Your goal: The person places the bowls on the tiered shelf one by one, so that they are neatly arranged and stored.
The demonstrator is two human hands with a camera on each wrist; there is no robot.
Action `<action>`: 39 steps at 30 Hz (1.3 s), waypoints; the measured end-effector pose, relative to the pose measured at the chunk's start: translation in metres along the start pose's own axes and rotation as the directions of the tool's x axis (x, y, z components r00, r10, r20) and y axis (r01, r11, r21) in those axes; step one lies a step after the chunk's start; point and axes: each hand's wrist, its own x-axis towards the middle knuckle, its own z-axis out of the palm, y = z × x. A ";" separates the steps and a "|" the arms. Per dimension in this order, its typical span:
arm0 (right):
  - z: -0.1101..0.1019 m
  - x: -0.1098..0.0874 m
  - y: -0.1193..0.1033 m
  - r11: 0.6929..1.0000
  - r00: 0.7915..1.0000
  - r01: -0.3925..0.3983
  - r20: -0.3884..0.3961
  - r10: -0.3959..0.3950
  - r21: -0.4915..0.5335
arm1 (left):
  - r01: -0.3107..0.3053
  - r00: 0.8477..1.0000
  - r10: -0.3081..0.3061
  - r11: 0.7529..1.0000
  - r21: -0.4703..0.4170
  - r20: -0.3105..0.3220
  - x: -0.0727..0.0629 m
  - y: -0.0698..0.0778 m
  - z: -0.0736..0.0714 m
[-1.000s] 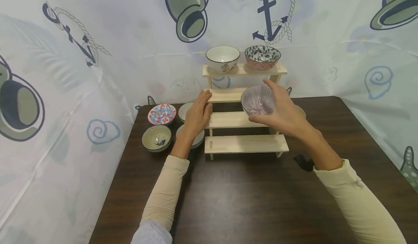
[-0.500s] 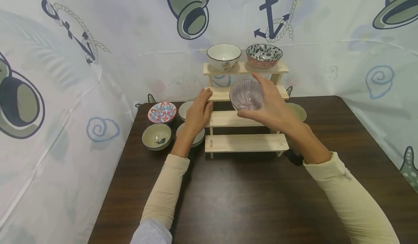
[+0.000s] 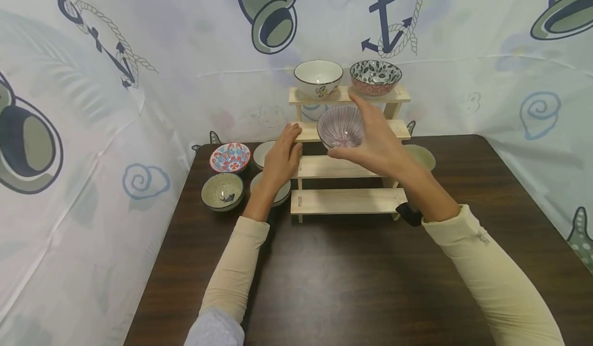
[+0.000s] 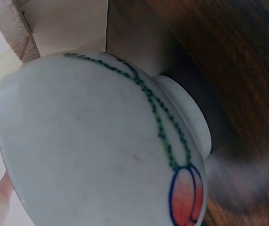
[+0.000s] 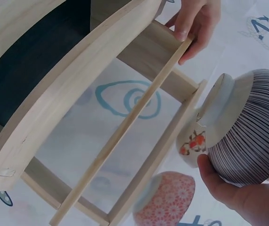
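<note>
A bowl with fine purple stripes is in my right hand, thumb on the near side and fingers at the far rim. It overlaps the second-highest board of a stepped wooden stand in the head view. From the right wrist view, the striped bowl is tilted, its white foot showing, with the thumb pressed on its outside. My left hand holds the left end of that same board; the right wrist view shows its fingers gripping around the board end.
On the top board stand a white bowl and a red-and-black patterned bowl. Left of the stand are a red-blue bowl, a speckled bowl and pale bowls under the left arm. A green bowl sits behind the right forearm.
My right hand has carried the striped bowl to the left and slightly up, over the second-highest board. The green bowl has come into fuller view. My left hand has stayed at the board end.
</note>
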 end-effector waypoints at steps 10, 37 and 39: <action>0.006 0.017 -0.004 0.998 0.999 0.035 -0.009 -0.036 -0.055 | 0.006 1.000 -0.006 1.000 0.002 -0.007 0.001 0.002 -0.001; 0.049 0.042 0.007 0.998 0.998 -0.002 -0.065 -0.002 -0.062 | -0.007 1.000 0.007 1.000 -0.005 0.002 0.000 0.000 -0.004; 0.051 0.044 0.007 0.998 0.998 -0.011 -0.063 0.007 -0.066 | -0.009 1.000 0.009 1.000 -0.002 0.002 -0.001 0.000 -0.004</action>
